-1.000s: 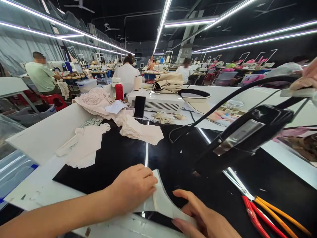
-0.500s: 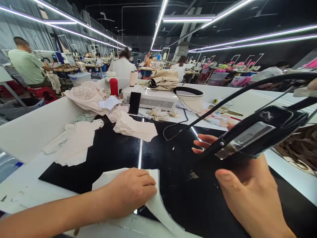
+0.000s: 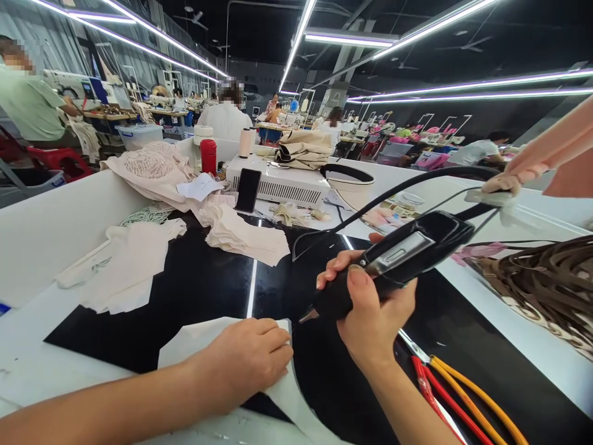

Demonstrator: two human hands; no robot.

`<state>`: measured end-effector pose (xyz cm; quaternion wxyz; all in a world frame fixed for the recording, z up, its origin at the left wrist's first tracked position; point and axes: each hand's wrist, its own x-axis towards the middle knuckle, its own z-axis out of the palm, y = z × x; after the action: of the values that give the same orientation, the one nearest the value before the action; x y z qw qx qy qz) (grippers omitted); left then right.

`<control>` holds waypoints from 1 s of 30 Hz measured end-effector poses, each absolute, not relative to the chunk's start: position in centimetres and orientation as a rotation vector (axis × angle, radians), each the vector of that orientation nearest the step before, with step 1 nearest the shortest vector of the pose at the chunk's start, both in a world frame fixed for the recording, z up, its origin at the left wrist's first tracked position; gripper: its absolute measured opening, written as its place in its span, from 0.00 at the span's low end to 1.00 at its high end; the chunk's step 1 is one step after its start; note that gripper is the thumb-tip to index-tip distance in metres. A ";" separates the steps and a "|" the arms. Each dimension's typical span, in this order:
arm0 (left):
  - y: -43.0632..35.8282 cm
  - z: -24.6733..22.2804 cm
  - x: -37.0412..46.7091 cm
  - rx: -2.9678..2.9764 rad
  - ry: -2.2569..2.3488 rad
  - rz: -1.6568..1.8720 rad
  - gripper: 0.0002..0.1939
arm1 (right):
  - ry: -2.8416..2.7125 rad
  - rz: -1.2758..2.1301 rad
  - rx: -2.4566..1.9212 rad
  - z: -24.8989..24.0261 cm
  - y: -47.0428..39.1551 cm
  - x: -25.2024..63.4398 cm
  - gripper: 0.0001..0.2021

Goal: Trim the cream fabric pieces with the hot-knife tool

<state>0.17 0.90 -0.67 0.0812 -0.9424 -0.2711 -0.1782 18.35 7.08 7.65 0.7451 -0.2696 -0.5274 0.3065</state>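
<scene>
My left hand (image 3: 250, 355), fingers curled together, presses down on a cream fabric piece (image 3: 308, 405) with a curved edge, at the front of the black work surface (image 3: 217, 290). My right hand (image 3: 370, 315) is wrapped round a black corded hand tool (image 3: 398, 256) with a metal plate on its side. Its pointed metal tip (image 3: 309, 315) faces left, close to the upper right corner of the fabric; whether it touches I cannot tell. Under my right forearm lie scissors (image 3: 463, 389) and another tool with red handles (image 3: 430, 389).
Stacked cream fabric pieces (image 3: 250, 238) and more fabric (image 3: 134, 266) lie on the left. Behind stand a phone (image 3: 248, 190), a white vented box (image 3: 282, 179) and a red bottle (image 3: 208, 156). Brown straps (image 3: 542, 284) lie right. The tool's cable (image 3: 393, 191) hangs from pink cloth (image 3: 532, 154).
My right hand has moved left and closed round the tool, bringing its tip near the fabric corner. The scissors have come into sight. My left hand stays on the fabric.
</scene>
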 end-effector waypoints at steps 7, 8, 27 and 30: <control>0.7 -1.5 0.4 -2.749 -0.777 -0.619 0.07 | -1.107 0.707 -0.540 7.3 7.7 17.9 0.21; 0.7 -1.4 0.4 -2.745 -0.779 -0.620 0.07 | -1.099 0.720 -0.538 7.3 7.7 17.7 0.21; 0.3 -0.1 0.0 -2.708 -0.905 -0.546 0.07 | -1.077 0.798 -0.527 7.0 7.2 17.0 0.25; -0.1 -0.2 -0.1 -2.722 -0.960 -0.566 0.09 | -1.094 0.797 -0.517 6.9 7.2 17.0 0.26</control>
<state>-0.13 -0.11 -0.25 0.1000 -0.9208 -0.3248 -0.1914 17.01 7.20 6.91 0.7491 -0.2363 -0.5003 0.3644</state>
